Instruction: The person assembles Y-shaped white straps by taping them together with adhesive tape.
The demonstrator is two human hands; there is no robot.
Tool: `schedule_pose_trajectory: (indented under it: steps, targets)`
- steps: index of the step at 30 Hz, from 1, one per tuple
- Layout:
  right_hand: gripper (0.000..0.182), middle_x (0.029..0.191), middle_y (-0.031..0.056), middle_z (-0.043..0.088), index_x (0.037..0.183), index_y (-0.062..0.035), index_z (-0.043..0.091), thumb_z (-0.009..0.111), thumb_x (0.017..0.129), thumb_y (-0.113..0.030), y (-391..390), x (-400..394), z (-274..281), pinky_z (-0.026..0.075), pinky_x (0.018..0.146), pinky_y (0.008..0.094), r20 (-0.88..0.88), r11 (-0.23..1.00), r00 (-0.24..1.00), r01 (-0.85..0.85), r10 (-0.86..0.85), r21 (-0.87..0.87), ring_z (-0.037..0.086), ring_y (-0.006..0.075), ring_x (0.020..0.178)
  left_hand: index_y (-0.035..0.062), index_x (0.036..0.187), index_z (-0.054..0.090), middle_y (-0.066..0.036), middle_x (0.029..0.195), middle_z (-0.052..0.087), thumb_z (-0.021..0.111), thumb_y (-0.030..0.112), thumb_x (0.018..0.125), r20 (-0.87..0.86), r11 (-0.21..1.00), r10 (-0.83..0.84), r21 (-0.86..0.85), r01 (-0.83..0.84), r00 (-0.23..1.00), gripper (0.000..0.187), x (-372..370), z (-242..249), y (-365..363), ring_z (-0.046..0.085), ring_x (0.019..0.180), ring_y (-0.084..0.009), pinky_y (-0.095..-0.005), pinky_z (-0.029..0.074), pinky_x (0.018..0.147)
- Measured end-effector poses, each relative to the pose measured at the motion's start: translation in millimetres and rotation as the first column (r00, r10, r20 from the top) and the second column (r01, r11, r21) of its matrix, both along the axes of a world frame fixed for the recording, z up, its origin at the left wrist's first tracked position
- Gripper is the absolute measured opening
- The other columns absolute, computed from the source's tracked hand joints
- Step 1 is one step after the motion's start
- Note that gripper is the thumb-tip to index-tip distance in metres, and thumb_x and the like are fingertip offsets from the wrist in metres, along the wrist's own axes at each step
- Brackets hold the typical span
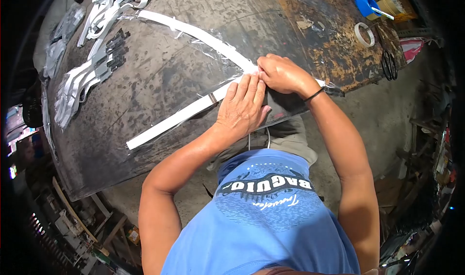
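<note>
A long white strip point(169, 120) lies across the dark worktable point(160, 88), with a dark band around it near my left hand. My left hand point(242, 103) presses flat on this strip, its fingers stretched out and pointing away from me. Just right of those fingertips, my right hand point(281, 74) is closed at the strip, thumb and fingers pinched; what they hold is hidden. A second white strip point(203, 37) curves from the upper left down to my fingers, with clear film and loose threads along it.
White straps with grey buckles point(102, 64) lie at the table's left. Toward the right are a tape roll point(364, 35), black-handled scissors point(389, 65), a blue container point(362, 1) and a yellowish tub point(390, 6). The table's near edge runs just before my body.
</note>
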State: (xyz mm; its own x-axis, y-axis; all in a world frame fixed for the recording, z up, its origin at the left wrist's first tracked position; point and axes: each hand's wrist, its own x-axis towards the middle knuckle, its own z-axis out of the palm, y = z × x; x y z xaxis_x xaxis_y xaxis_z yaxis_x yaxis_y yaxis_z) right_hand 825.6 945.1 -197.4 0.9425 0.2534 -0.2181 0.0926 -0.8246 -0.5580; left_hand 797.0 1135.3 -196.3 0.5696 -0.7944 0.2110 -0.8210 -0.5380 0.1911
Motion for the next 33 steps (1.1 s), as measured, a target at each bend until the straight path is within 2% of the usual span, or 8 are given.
schedule_pose_trajectory:
  steps: [6, 8, 13, 15, 18, 24, 30, 33]
  targets:
    - [0.020, 0.090, 0.0184, 0.061, 0.093, -0.0002, 0.063, 0.057, 0.090, -0.019, -17.9, -4.3, 9.0, 0.047, 0.076, 0.0441, -0.066, 0.975, 0.998, 0.016, -0.001, 0.223, 0.059, 0.0383, 0.084, -0.0023, 0.128, 0.051, -0.017, 0.131, 0.054, 0.072, 0.034, 0.078, -0.014, 1.000, 0.002, -0.027, -0.003, 1.000, 0.065, 3.2, -6.6, -0.7, 0.049, 0.123, -0.0297, -0.0426, 0.038, 0.100]
    - [0.018, 0.095, 0.0183, 0.065, 0.096, -0.0002, 0.066, 0.056, 0.089, -0.015, -28.0, -22.8, 29.8, 0.048, 0.080, 0.0408, 0.182, 0.928, 0.974, 0.057, -0.132, 0.367, 0.062, 0.0358, 0.091, -0.0008, 0.128, 0.052, -0.016, 0.132, 0.054, 0.071, 0.034, 0.079, -0.017, 0.999, 0.025, -0.022, -0.025, 1.000, 0.063, 1.8, -8.1, -0.5, 0.049, 0.124, -0.0296, -0.0424, 0.038, 0.101]
    - [0.016, 0.089, 0.0061, 0.064, 0.100, -0.0002, 0.067, 0.059, 0.091, -0.011, -66.9, -108.2, 84.8, 0.047, 0.072, 0.0286, 0.102, 0.813, 0.877, 0.385, -0.470, 0.436, 0.059, 0.0162, 0.079, 0.0017, 0.133, 0.050, -0.016, 0.136, 0.051, 0.066, 0.036, 0.083, -0.019, 1.000, 0.027, 0.014, -0.027, 0.999, 0.062, 1.9, -8.2, 0.7, 0.048, 0.126, -0.0302, -0.0457, 0.036, 0.101]
    - [0.014, 0.087, 0.0023, 0.062, 0.098, -0.0012, 0.068, 0.059, 0.092, -0.010, -80.6, -149.9, 71.1, 0.046, 0.066, 0.0240, -0.078, 0.588, 0.763, 0.555, -0.642, 0.588, 0.055, 0.0092, 0.075, 0.0021, 0.137, 0.046, -0.016, 0.137, 0.050, 0.063, 0.036, 0.086, -0.040, 0.999, 0.043, 0.021, -0.042, 0.998, 0.064, 1.9, -13.4, 1.7, 0.047, 0.126, -0.0308, -0.0465, 0.036, 0.100]
    - [0.015, 0.089, -0.0003, 0.061, 0.097, -0.0022, 0.068, 0.059, 0.094, -0.013, -97.9, -198.7, 26.9, 0.045, 0.063, 0.0227, -0.332, 0.416, 0.624, 0.747, -0.708, 0.518, 0.054, 0.0064, 0.072, 0.0056, 0.139, 0.045, -0.014, 0.138, 0.049, 0.061, 0.034, 0.088, -0.063, 0.999, 0.041, 0.029, -0.040, 0.997, 0.061, 1.7, -9.1, -0.4, 0.047, 0.126, -0.0299, -0.0448, 0.035, 0.099]
    - [0.017, 0.091, 0.0095, 0.064, 0.096, -0.0016, 0.068, 0.063, 0.088, -0.016, -84.4, -261.2, -96.0, 0.048, 0.074, 0.0310, -0.371, 0.533, 0.586, 0.810, -0.720, 0.245, 0.060, 0.0196, 0.083, 0.0087, 0.140, 0.046, -0.012, 0.141, 0.047, 0.060, 0.035, 0.090, -0.015, 0.998, 0.027, 0.056, -0.026, 1.000, 0.058, 2.9, -11.1, 2.1, 0.045, 0.127, -0.0287, -0.0429, 0.033, 0.101]
    - [0.019, 0.091, 0.0104, 0.064, 0.094, -0.0003, 0.068, 0.062, 0.087, -0.017, -68.8, -264.2, -107.0, 0.048, 0.077, 0.0325, -0.465, 0.592, 0.602, 0.783, -0.649, 0.189, 0.062, 0.0212, 0.087, 0.0120, 0.140, 0.047, -0.013, 0.135, 0.047, 0.060, 0.037, 0.091, -0.040, 1.000, 0.030, 0.008, -0.029, 0.999, 0.056, 3.6, -13.7, 3.9, 0.045, 0.124, -0.0303, -0.0430, 0.033, 0.102]
    - [0.017, 0.091, 0.0056, 0.063, 0.098, 0.0001, 0.068, 0.063, 0.089, -0.014, -68.6, -268.3, -107.1, 0.045, 0.074, 0.0276, -0.555, 0.551, 0.550, 0.813, -0.623, 0.187, 0.057, 0.0140, 0.082, 0.0126, 0.140, 0.047, -0.013, 0.134, 0.048, 0.060, 0.037, 0.092, -0.042, 0.999, 0.035, 0.010, -0.035, 0.998, 0.056, 3.8, -15.2, 4.4, 0.045, 0.124, -0.0303, -0.0432, 0.032, 0.103]
